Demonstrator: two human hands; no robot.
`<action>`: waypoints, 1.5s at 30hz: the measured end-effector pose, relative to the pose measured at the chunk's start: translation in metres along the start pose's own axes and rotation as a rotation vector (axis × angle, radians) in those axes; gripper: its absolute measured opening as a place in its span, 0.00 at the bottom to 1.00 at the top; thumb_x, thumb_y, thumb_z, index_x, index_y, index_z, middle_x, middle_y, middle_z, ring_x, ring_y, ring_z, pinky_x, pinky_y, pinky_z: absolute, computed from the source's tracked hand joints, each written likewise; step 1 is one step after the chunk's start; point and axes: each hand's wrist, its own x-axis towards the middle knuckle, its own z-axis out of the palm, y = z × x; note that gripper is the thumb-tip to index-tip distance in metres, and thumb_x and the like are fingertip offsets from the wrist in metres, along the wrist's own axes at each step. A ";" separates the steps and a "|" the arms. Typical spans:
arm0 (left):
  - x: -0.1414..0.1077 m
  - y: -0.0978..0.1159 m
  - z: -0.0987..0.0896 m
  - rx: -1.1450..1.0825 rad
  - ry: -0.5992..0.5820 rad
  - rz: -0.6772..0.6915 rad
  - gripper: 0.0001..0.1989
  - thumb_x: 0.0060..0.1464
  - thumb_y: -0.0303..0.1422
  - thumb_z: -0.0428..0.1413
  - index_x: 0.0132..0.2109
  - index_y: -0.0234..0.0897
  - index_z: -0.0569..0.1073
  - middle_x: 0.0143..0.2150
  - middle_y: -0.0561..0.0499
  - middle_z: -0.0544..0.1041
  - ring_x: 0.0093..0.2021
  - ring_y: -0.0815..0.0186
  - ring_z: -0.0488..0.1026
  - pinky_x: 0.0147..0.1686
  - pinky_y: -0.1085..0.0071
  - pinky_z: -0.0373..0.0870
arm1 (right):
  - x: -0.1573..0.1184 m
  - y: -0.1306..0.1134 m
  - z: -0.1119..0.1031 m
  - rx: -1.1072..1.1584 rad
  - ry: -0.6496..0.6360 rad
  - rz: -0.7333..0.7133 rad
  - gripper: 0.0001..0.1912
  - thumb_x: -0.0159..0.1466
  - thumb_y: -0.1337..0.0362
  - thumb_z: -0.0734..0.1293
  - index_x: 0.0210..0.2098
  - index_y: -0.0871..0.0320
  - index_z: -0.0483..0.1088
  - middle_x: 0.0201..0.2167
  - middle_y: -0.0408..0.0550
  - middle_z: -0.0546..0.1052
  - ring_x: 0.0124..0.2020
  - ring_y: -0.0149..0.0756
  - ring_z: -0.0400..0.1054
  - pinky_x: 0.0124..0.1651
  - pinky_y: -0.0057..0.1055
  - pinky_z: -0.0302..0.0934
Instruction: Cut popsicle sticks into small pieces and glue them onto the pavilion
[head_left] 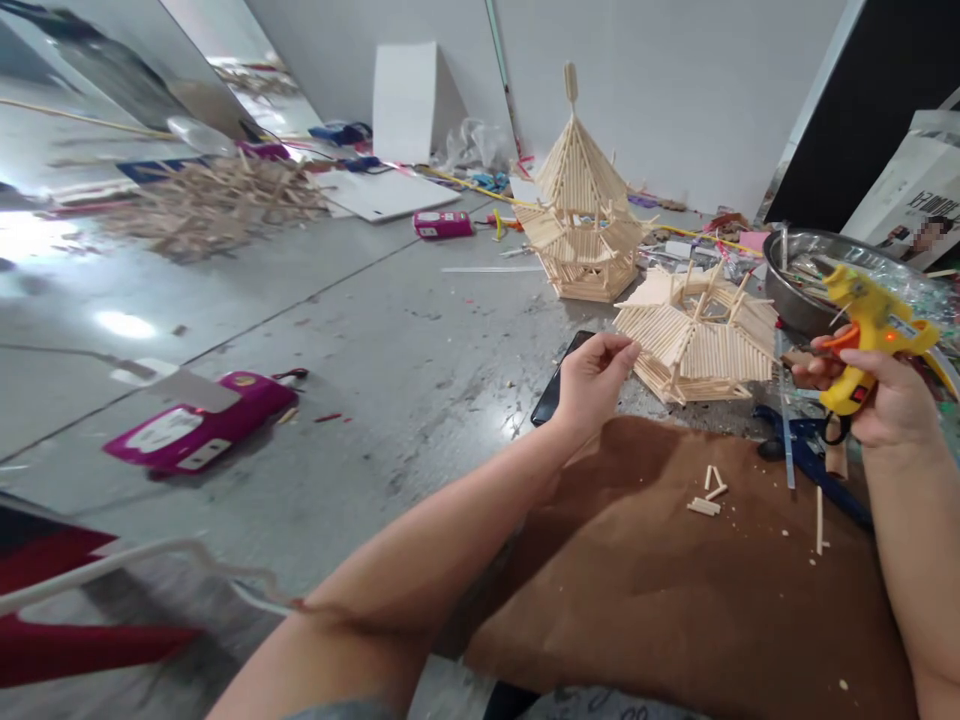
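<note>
Fingers of the left hand are drawn together, thumb against forefinger, just beside the left eave of the low stick pavilion; whether they pinch something or touch the roof, I cannot tell. Fingers of the right hand are wrapped around the grip of a yellow glue gun, some of them hidden behind it; the gun's rear runs toward the right side of the view, and a brownish bit by the fingertips is hard to make out. That pavilion stands on the floor at the far edge of the brown sheet, its roof hiding much of the base. The sheet's near edge disappears behind the person's clothing, its right edge under the right forearm. Short stick pieces lie toward the middle of the sheet. Near its far right corner, blue-handled pliers are partly covered by a clear glue stick and the right forearm. A black phone beyond the far left corner is half hidden by the left hand. Farther back, the taller stick tower has its lower right side masked by the pavilion. Contents of the metal basin blur together.
</note>
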 end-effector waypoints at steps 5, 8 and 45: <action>0.001 0.003 0.003 -0.026 0.007 0.007 0.07 0.47 0.34 0.57 0.29 0.35 0.70 0.18 0.58 0.65 0.18 0.76 0.60 0.19 0.77 0.58 | 0.009 -0.003 -0.007 0.058 0.156 0.023 0.12 0.43 0.71 0.67 0.29 0.57 0.67 0.33 0.45 0.77 0.20 0.26 0.68 0.27 0.27 0.67; 0.006 0.012 0.007 0.027 -0.012 0.060 0.06 0.47 0.34 0.56 0.28 0.35 0.70 0.18 0.58 0.64 0.19 0.75 0.59 0.20 0.77 0.57 | 0.003 -0.006 0.000 0.004 0.100 -0.053 0.15 0.43 0.71 0.69 0.32 0.54 0.68 0.34 0.41 0.77 0.18 0.24 0.66 0.22 0.24 0.63; -0.026 0.019 0.025 0.126 -0.185 0.229 0.06 0.50 0.32 0.55 0.28 0.35 0.71 0.21 0.54 0.70 0.21 0.75 0.62 0.21 0.78 0.60 | -0.020 -0.012 0.017 -0.034 0.088 -0.136 0.05 0.45 0.66 0.70 0.24 0.56 0.72 0.27 0.43 0.74 0.20 0.30 0.66 0.20 0.29 0.60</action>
